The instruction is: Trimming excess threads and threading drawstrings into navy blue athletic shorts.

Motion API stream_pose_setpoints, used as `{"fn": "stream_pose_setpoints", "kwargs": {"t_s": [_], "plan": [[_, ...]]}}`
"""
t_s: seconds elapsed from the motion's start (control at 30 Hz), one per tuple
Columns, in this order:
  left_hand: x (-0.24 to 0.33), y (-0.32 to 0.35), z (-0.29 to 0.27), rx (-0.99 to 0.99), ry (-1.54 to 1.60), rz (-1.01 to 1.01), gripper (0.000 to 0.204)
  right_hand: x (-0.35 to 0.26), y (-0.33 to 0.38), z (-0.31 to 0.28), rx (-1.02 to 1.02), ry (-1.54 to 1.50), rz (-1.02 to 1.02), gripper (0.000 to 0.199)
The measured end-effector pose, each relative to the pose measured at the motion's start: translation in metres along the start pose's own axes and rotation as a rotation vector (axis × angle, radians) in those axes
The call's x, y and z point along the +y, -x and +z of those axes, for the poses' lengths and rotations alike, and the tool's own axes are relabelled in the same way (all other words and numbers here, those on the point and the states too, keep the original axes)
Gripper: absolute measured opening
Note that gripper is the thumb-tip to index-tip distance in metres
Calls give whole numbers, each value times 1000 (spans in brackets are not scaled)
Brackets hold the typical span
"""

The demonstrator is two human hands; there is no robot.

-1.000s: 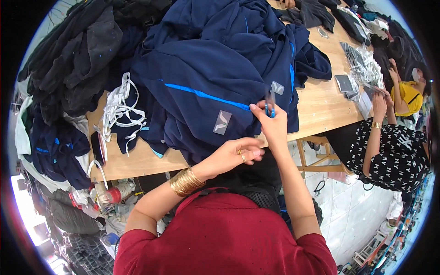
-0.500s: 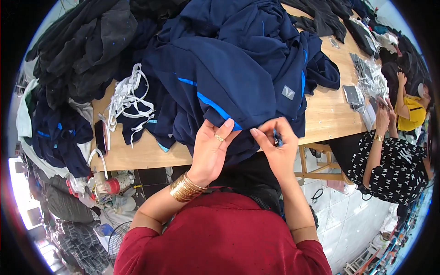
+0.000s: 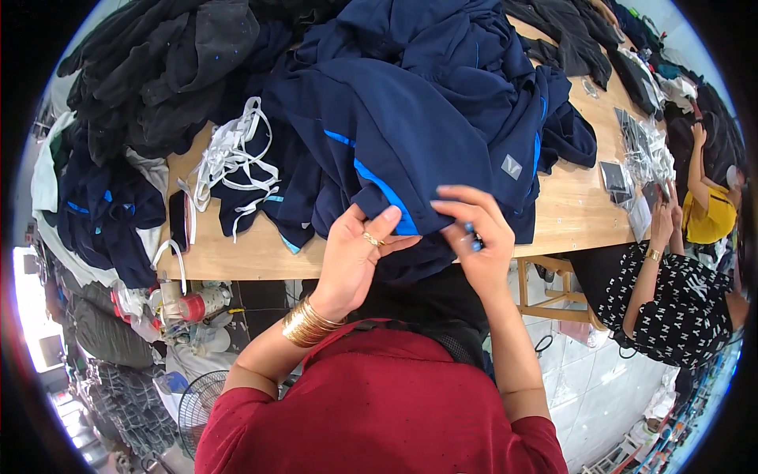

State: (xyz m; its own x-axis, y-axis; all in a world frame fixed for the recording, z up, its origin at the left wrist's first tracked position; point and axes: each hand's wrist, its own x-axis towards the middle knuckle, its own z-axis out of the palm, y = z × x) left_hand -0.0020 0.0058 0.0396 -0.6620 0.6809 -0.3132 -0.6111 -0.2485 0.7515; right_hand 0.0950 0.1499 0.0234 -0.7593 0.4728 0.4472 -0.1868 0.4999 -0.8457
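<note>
A large navy garment (image 3: 426, 118) with bright blue stripes and a small grey patch lies heaped before me. My left hand (image 3: 355, 249) is closed, pinching the garment's edge beside a blue stripe between thumb and fingers. Gold bangles and a ring are on that arm and hand. Close by on the right, my right hand (image 3: 482, 241) has its thumb and forefinger apart at the cloth, slightly blurred. Tucked in its curled lower fingers is a small blue-and-black tool (image 3: 474, 235), mostly hidden, its kind unclear.
White straps (image 3: 237, 158) lie in a tangle left of the garment, near a phone (image 3: 180, 217). Black clothing (image 3: 150, 71) is piled at the far left. On the right, a co-worker in a patterned black top (image 3: 671, 304) handles plastic packets (image 3: 647, 142) on the wooden table (image 3: 580, 205).
My right thumb and fingers have come off the cloth edge and spread, lifting slightly. My left hand keeps its pinch, and more of the blue stripe shows. The view has shifted a little.
</note>
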Motion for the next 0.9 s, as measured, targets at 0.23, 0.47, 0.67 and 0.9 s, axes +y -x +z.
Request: {"fn": "stream_pose_setpoints", "kwargs": {"t_s": [0.23, 0.47, 0.67, 0.9], "plan": [[11, -6, -39, -205, -91, 276, 22, -26, -26, -4, -119, 2, 377, 14], [38, -6, -10, -187, -940, 289, 20, -42, -59, -1, -359, -22, 378, 10], [55, -8, -26, -393, -464, -32, 28, -45, -76, 5, -336, -58, 337, 16], [50, -9, -24, -301, -252, -182, 28, -37, -73, 11, -179, 66, 138, 6]]}}
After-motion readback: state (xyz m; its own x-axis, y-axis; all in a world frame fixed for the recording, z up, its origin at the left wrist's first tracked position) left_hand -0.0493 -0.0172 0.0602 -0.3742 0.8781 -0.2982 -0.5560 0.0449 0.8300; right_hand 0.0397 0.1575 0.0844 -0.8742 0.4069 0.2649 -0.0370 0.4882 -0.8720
